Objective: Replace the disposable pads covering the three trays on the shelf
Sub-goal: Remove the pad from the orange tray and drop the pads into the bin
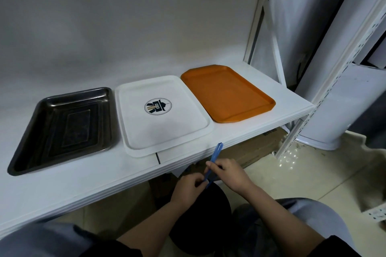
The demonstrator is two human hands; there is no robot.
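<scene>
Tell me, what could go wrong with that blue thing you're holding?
Both hands, left hand and right hand, pinch the thin blue folded pad out past the shelf edge, so it might slip to the floor. Unfolding it there could also snag it on the white tray, which sticks out slightly over that edge, and nudge it.

Blue strip (213,165) — lower end hidden behind fingers (200,181).

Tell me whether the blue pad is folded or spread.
Folded: the blue pad is a narrow strip, pinched between both hands, over no tray.
</scene>
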